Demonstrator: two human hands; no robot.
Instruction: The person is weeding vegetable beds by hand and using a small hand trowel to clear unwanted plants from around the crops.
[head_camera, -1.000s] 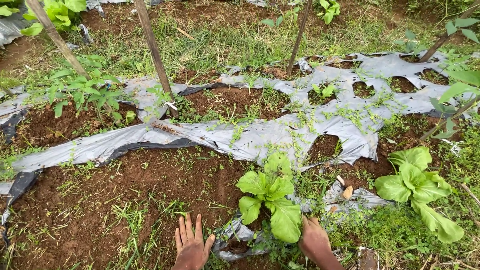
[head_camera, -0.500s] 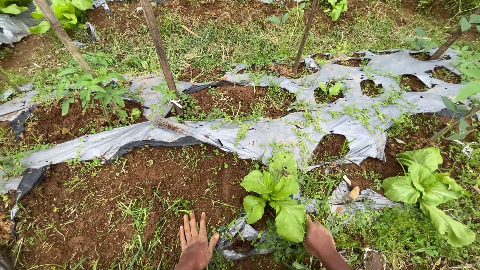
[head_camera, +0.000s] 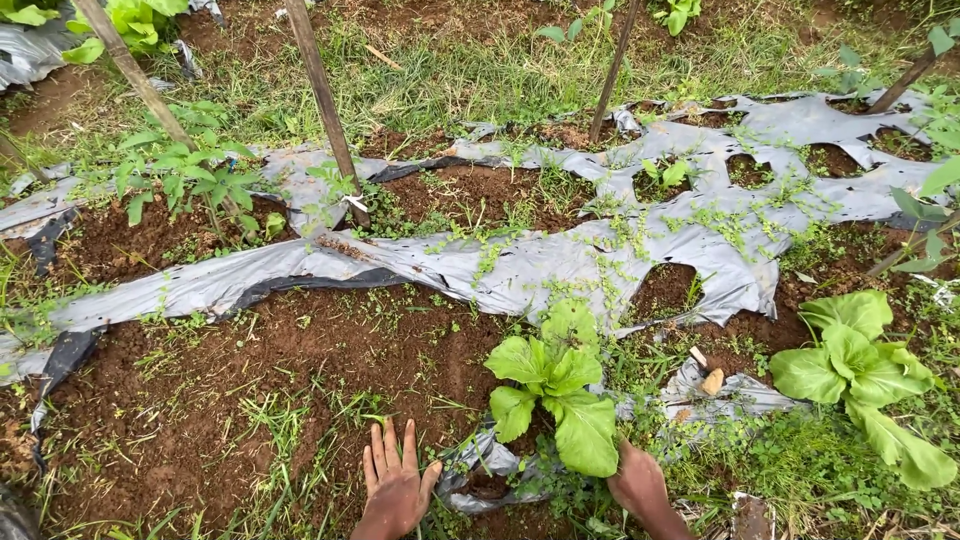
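Observation:
My left hand (head_camera: 394, 485) lies flat on the brown soil with its fingers spread, just left of a crumpled piece of grey plastic mulch (head_camera: 478, 465). My right hand (head_camera: 640, 485) rests on the ground to the right of a small leafy green plant (head_camera: 555, 395); its fingers are hidden under the leaves. The plant stands between both hands. I cannot tell whether the right hand grips anything.
A long strip of torn grey plastic mulch (head_camera: 480, 265) with holes crosses the bed. A second leafy plant (head_camera: 860, 375) grows at the right. Wooden stakes (head_camera: 325, 100) stand at the back among weeds and grass. A small tan object (head_camera: 712, 380) lies on the plastic.
Both hands have stayed by the plant; the view has shifted slightly, and the right hand has slid a little further under the leaves.

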